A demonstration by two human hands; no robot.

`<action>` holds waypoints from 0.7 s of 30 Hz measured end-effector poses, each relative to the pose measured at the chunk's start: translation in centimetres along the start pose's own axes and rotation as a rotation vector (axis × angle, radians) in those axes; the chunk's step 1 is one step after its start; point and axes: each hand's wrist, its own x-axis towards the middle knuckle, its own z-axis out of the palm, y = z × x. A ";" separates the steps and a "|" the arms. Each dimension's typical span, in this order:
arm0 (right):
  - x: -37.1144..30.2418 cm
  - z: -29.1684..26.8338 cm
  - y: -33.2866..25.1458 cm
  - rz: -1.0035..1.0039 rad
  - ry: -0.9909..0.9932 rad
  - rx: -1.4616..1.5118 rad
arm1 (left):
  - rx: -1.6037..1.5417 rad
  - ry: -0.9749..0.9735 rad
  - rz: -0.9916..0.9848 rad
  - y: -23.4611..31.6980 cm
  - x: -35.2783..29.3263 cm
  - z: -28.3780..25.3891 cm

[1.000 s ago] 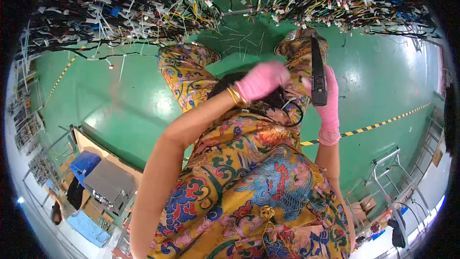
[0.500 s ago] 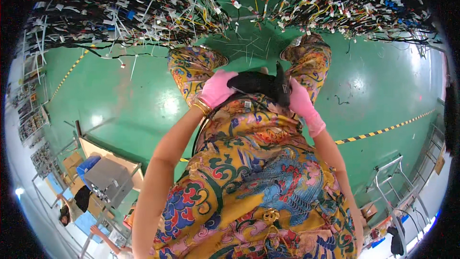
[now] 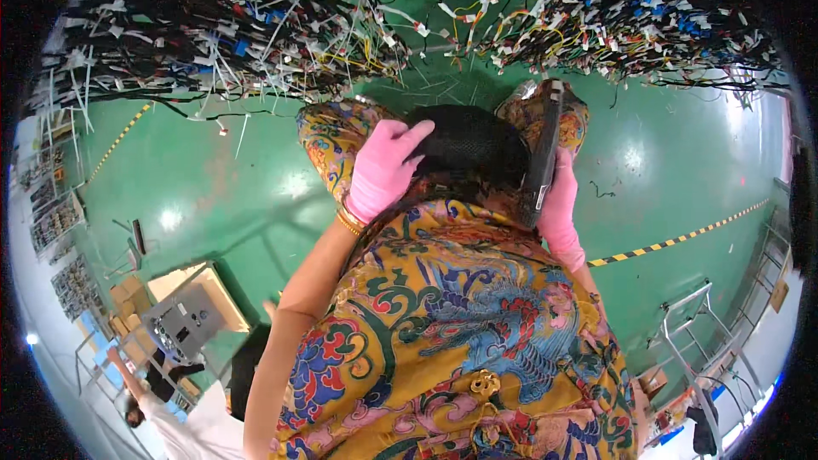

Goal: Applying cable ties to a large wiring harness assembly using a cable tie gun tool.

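The left hand (image 3: 385,169) wears a pink glove and lies with its fingers spread flat on a black bundle (image 3: 470,146). It presses on the bundle but does not wrap around it. The bundle sits in the middle, just past the person's yellow patterned dress (image 3: 443,324), between the two knees. It looks like soft netted stuff, so it is likely light and squashy and should bend when pressed. A good place to hold it would be around its rounded sides, one hand on each.

The right hand (image 3: 561,204), also in a pink glove, is closed on a flat dark bar (image 3: 544,153) that stands up along the right side of the bundle. The bar looks stiff and thin, and it is held near its lower end.

Far off, many wires with white tags (image 3: 256,25) hang over the green floor (image 3: 213,179). On the near left sits a grey box (image 3: 183,324).
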 end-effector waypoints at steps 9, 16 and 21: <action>3.0 1.3 0.6 -0.235 -0.001 0.132 | 0.022 -0.071 -0.018 -2.7 -3.6 2.6; 4.4 1.0 3.1 -0.228 0.011 -0.176 | 0.114 -0.243 -0.038 -5.1 -7.6 3.0; 3.9 0.5 1.4 -0.580 0.092 -0.740 | 0.117 -0.571 -0.137 -5.7 -4.6 -1.2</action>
